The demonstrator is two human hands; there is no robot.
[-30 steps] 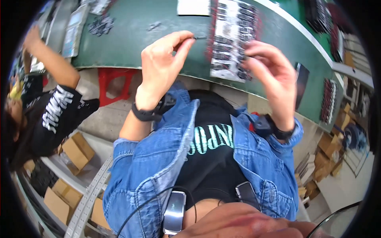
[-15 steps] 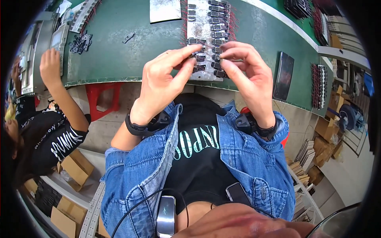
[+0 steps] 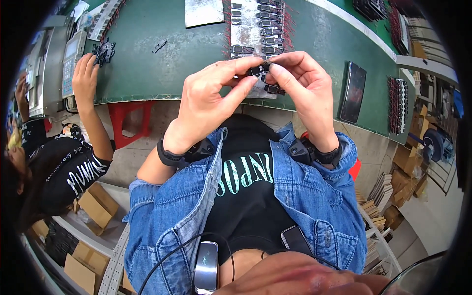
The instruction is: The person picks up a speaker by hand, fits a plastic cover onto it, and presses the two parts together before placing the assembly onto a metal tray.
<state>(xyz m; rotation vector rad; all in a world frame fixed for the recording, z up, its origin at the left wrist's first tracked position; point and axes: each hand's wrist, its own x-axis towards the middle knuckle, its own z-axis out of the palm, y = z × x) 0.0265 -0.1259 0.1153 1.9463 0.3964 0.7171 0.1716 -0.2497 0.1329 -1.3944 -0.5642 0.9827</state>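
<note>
A small black plastic part with a squarish face, like a small speaker, is held up over the near end of a pale metal plate. My left hand pinches it between thumb and fingers. My right hand is closed at its right end, fingertips meeting on its dark tip. More such black parts with thin red wires stand in a row along the plate's right side. On the left side sit a few more, one of them just beyond my left fingers. My hands hide some near parts.
A black phone lies right of my hands, beside a strip of wired parts. Far left, a co-worker's hand is near a pile of black parts. One loose part and a white board lie on the green table.
My hands have come together and lifted the small black part over the plate. The co-worker's hand has moved right, toward the pile of black parts.
</note>
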